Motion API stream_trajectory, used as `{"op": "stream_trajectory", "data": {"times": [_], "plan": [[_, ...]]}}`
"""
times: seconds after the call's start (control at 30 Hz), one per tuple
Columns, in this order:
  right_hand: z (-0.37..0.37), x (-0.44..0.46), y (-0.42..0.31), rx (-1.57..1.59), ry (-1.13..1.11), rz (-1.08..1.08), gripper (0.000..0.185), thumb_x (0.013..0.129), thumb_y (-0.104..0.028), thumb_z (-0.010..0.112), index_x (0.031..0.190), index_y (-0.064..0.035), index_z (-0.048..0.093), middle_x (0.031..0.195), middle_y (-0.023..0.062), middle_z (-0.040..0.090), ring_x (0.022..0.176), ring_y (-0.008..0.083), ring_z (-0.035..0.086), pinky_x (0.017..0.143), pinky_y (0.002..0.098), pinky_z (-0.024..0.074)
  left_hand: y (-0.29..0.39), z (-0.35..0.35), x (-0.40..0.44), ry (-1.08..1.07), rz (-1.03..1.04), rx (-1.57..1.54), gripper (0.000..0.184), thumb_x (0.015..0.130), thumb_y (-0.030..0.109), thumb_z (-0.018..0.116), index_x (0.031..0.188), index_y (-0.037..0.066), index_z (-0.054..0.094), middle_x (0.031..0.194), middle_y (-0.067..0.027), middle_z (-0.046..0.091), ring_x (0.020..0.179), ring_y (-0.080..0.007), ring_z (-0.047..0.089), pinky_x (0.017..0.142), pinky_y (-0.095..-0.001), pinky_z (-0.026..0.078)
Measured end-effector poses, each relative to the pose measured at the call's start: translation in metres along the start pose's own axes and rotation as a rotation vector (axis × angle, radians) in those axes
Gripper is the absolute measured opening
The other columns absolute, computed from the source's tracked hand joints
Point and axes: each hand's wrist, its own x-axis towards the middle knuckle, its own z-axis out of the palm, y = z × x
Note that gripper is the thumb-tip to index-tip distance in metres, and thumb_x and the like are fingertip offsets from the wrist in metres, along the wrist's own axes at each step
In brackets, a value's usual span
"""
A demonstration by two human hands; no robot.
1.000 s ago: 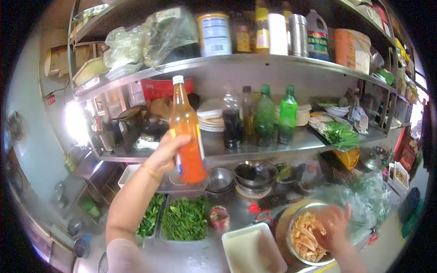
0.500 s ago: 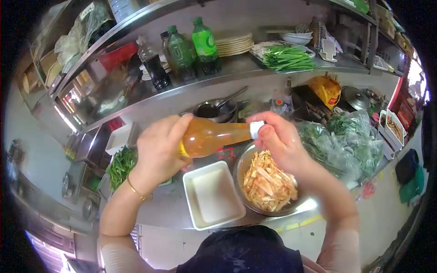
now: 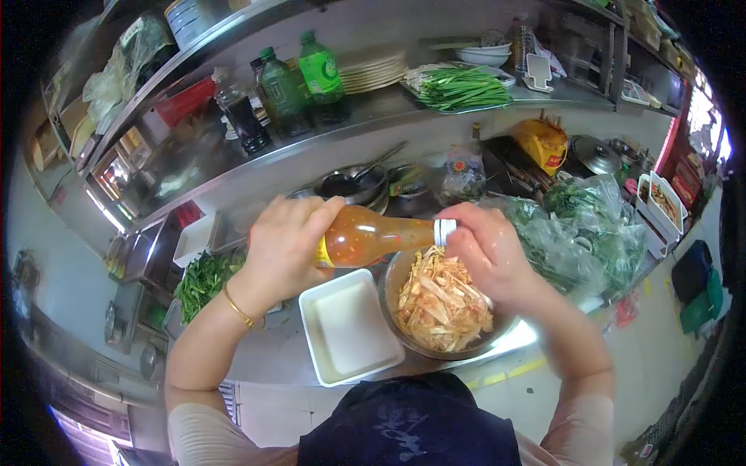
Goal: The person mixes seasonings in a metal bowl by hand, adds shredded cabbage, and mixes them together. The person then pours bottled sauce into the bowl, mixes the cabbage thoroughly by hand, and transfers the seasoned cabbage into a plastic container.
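A glass bottle of orange sauce with red flecks lies sideways in the air in front of me. My left hand, with a gold bangle at the wrist, is wrapped round its wide, yellow-labelled end. At the neck, the fingers of my right hand are curled against the white cap. Right below the neck stands a metal bowl of shredded, reddish-coated pale strips. Beside the bowl, on the left, is a white rectangular tub with nothing inside.
Leafy greens lie left, and bagged greens sit right of the bowl. Behind are a wok and a yellow bag. The shelf above carries bottles, stacked plates and green stalks.
My right fingers have curled in more at the end of the cap, showing more of its side. The bottle sits slightly right in view, while the background has shifted left.
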Motion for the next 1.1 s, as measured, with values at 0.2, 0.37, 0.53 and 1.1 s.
{"op": "stream_trajectory", "data": {"times": [0.2, 0.37, 0.53, 1.1], "plan": [[0.015, -0.011, -0.006, 0.100, 0.194, 0.070, 0.024, 0.084, -0.016, 0.064, 0.106, -0.0067, 0.060, 0.083, 0.0088, 0.065, 0.076, 0.0275, 0.062, 0.085, 0.0430, 0.0425, -0.005, 0.006, 0.006, -0.018, 0.059, 0.081, 0.086, 0.052, 0.024, 0.086, 0.128, 0.013, 0.049, 0.116, -0.0101, 0.059, 0.108, -0.0301, 0.058, 0.100, -0.0528, 0.042], [0.033, -0.028, 0.037, -0.367, 0.342, -0.343, 0.034, 0.076, -0.014, 0.069, 0.108, -0.0132, 0.059, 0.101, 0.0049, 0.063, 0.085, 0.0218, 0.060, 0.094, 0.0436, 0.0388, 0.001, 0.006, 0.016, -0.101, 0.106, 0.080, 0.089, 0.050, 0.027, 0.087, 0.130, 0.015, 0.049, 0.115, -0.0091, 0.059, 0.108, -0.0292, 0.058, 0.101, -0.0542, 0.041], [0.037, -0.064, 0.076, -0.709, 0.545, -0.726, 0.030, 0.073, -0.023, 0.066, 0.095, -0.0314, 0.048, 0.095, -0.0054, 0.056, 0.089, 0.0121, 0.056, 0.098, 0.0376, 0.0280, 0.023, 0.005, 0.036, -0.224, 0.258, 0.079, 0.093, 0.048, 0.028, 0.088, 0.131, 0.016, 0.048, 0.113, -0.0086, 0.059, 0.106, -0.0311, 0.058, 0.101, -0.0554, 0.041], [0.011, -0.178, 0.108, -0.567, 0.706, -0.067, 0.039, 0.066, -0.001, 0.072, 0.096, -0.0201, 0.058, 0.100, -0.0007, 0.064, 0.099, 0.0217, 0.062, 0.110, 0.0450, 0.0214, 0.071, 0.077, 0.131, -0.256, 0.703, 0.544, 0.037, 0.080, 0.016, 0.059, 0.116, 0.025, 0.055, 0.090, -0.0051, 0.058, 0.092, -0.0248, 0.059, 0.104, -0.0588, 0.033]]}}
